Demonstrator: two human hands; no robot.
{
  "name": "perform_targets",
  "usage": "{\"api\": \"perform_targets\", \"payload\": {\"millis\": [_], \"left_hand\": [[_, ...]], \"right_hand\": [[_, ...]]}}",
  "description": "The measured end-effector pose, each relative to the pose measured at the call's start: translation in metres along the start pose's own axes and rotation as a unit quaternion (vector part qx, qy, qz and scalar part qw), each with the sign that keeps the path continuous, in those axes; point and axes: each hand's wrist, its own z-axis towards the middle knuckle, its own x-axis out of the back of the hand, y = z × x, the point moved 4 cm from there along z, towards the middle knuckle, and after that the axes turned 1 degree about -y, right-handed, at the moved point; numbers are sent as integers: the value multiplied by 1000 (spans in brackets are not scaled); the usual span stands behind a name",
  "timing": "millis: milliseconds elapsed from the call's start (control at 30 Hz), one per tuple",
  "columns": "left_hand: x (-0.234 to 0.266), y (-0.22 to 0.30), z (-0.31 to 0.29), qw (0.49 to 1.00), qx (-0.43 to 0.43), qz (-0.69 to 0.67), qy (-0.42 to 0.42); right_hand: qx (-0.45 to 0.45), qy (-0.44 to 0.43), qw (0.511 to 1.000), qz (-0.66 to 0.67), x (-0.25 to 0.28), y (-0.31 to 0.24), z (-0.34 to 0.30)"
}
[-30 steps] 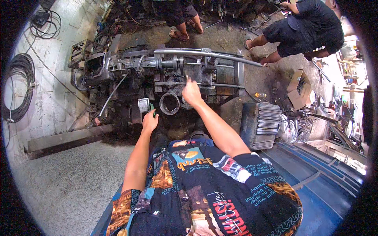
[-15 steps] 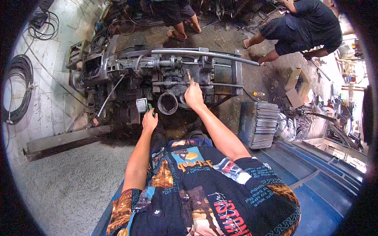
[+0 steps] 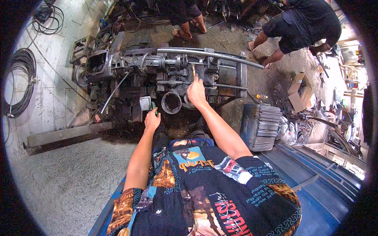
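My left hand grips the green handle of a hammer, its square metal head pointing up and away from me. My right hand pinches a thin rod-like punch held upright against the top of a large greasy engine block. A round open pipe mouth sits between my two hands on the near side of the engine. A long grey pipe runs across the top of the engine.
Two other people stand beyond the engine, one pair of legs at the top middle, another person crouching at the top right. Coiled black cable lies left. A ribbed metal block and a cardboard box sit to the right.
My right hand has shifted slightly up the engine with the punch. My left hand keeps the hammer low near the pipe mouth.
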Motion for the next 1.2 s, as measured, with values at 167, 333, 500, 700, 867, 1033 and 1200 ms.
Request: {"api": "perform_targets", "payload": {"millis": [167, 333, 500, 700, 867, 1033, 1200], "left_hand": [[1, 5, -2, 1000, -14, 22, 11], [4, 7, -2, 999, 6, 30, -17], [6, 6, -1, 999, 26, 30, -19], [-3, -3, 3, 1000, -19, 9, -4], [1, 11, 2, 999, -39, 6, 3], [2, 9, 1, 1000, -16, 18, -17], [6, 15, -1, 999, -14, 21, -24]], "right_hand": [[-2, 7, 1000, 15, 5, -21, 26], [6, -46, 999, 3, -4, -25, 22], [-4, -76, 997, 7, 2, 16, -15], [-22, 0, 999, -27, 43, 99, -74], [-40, 92, 993, -65, 50, 181, -82], [-97, 123, 987, -45, 48, 202, -55], [-196, 163, 967, 19, 22, 241, -24]]}}
